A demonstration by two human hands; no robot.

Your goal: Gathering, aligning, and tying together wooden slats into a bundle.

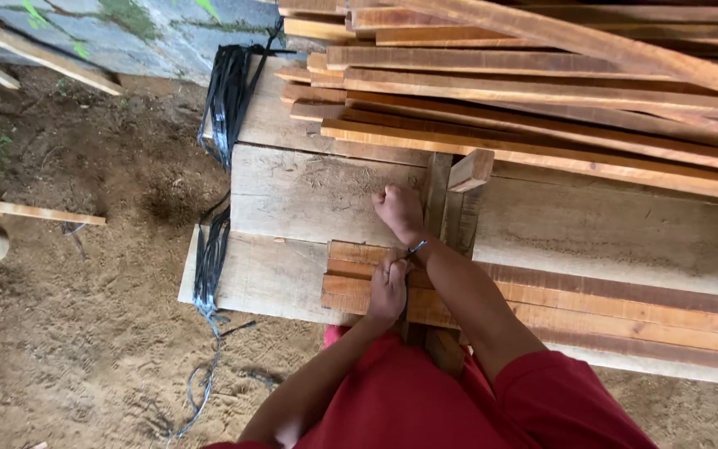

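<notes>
My right hand (399, 209) is clenched in a fist over the plank bench (309, 195), and a thin black strap (415, 247) runs past its wrist. My left hand (388, 289) pinches that strap just below, resting on the near end of a bundle of reddish wooden slats (558, 308) that lies across the bench. Short upright wooden blocks (457, 195) stand right beside my right fist. Where the strap passes under the bundle is hidden.
A large pile of long wooden slats (542, 91) covers the back right. Bunches of black straps (228, 91) hang off the bench's left edge (209, 266) down to the dirt ground (76, 316). Loose slats (31, 212) lie at left.
</notes>
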